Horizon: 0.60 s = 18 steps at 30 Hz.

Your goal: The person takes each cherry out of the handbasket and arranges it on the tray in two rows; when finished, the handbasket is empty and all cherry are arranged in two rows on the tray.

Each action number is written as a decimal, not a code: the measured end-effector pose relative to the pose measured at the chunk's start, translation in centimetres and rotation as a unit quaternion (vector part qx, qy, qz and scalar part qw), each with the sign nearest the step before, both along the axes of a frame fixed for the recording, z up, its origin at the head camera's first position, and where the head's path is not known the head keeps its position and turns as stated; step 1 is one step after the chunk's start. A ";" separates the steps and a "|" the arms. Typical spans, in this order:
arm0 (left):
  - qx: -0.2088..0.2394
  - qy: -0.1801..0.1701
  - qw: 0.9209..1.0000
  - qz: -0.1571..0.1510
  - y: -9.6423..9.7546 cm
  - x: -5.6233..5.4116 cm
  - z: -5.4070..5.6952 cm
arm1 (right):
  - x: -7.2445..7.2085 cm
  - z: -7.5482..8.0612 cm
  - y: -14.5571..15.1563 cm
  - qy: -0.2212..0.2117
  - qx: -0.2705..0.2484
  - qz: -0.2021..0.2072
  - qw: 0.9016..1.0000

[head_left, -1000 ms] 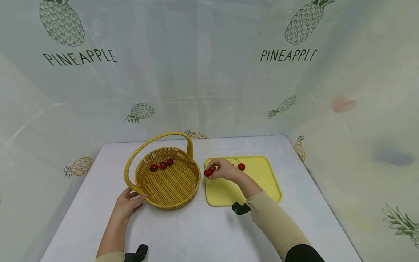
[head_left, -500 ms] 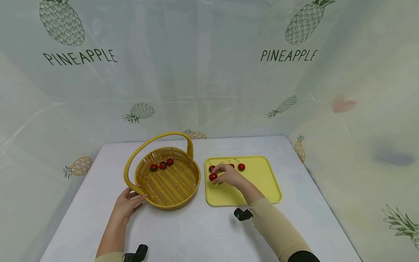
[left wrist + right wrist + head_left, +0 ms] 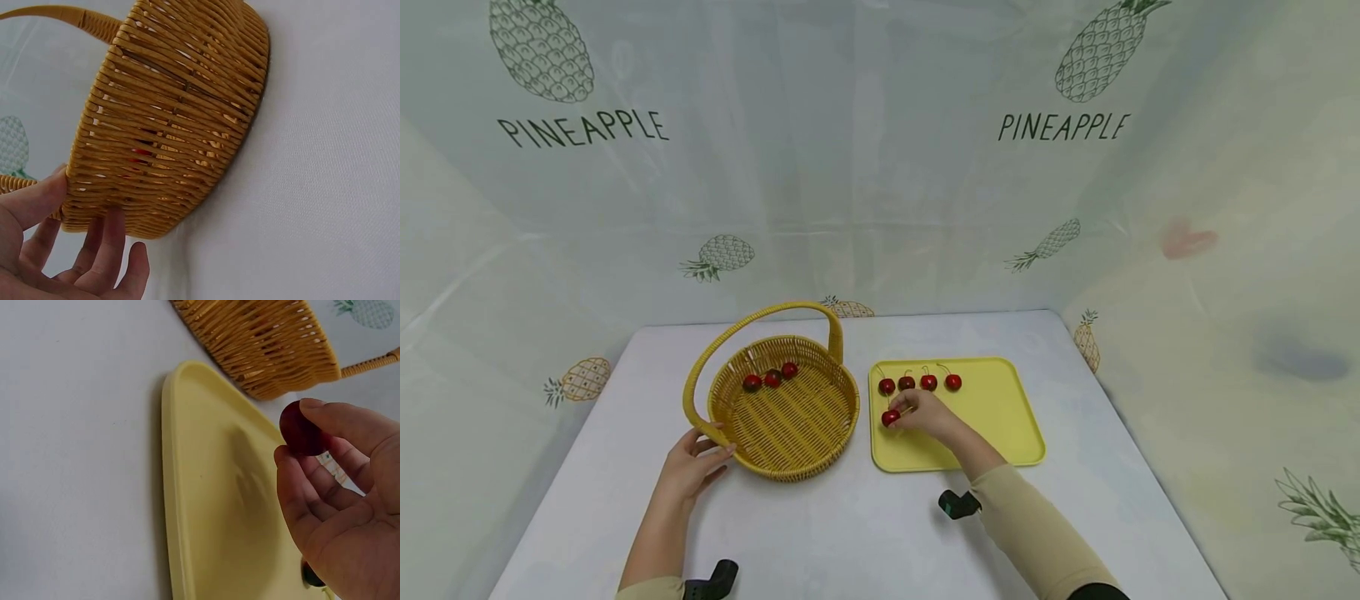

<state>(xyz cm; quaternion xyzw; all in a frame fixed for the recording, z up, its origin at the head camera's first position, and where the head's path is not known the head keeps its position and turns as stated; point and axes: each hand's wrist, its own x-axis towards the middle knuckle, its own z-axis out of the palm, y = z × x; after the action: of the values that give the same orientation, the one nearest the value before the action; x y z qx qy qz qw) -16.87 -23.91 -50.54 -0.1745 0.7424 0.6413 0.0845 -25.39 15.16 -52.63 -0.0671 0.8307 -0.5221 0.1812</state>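
My right hand pinches a dark red cherry between thumb and fingertips, above the left part of a yellow tray. In the right wrist view the held cherry is apart from the tray surface. Behind that hand, several cherries with stems lie in a row along the tray's far side. At the left, my left hand holds the rim of a round wicker basket near the handle's base. In the left wrist view, its thumb is at the rim and its fingers touch the woven side.
Three cherries lie inside the basket, towards its far left wall. A tall arched handle stands over the basket. Basket and tray sit side by side on a white table, with a pineapple-print curtain behind.
With the cherry, my right hand has moved from the tray's left edge slightly right and nearer to me, uncovering the row of cherries. The left hand and basket have stayed put.
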 end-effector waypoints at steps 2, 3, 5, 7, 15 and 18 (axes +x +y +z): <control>-0.001 0.000 1.000 0.000 0.0 0.0 0.0 | 0.0 -0.3 0.0 0.005 0.007 -0.003 1.000; -0.001 -0.001 1.000 0.000 0.0 0.0 0.0 | 0.0 -0.5 0.0 0.003 0.010 -0.005 1.000; -0.001 -0.001 1.000 0.001 0.0 0.0 0.0 | 0.0 -0.8 -0.1 0.004 0.016 -0.008 1.000; -0.001 -0.002 1.000 0.001 0.0 0.0 0.0 | 0.0 -1.0 -0.2 0.003 0.022 -0.012 1.000; -0.002 0.000 1.000 0.001 0.0 0.0 0.0 | 0.4 -1.0 -0.3 0.011 0.011 -0.025 1.000; -0.002 0.001 1.000 0.002 0.1 0.0 0.0 | 0.4 -1.2 -0.4 0.019 0.011 -0.029 0.999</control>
<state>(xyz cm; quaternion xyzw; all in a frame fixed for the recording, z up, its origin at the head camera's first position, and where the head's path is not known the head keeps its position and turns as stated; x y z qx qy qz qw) -16.92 -23.85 -50.53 -0.1758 0.7430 0.6405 0.0824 -24.99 14.74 -53.79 -0.0507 0.8411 -0.5170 0.1506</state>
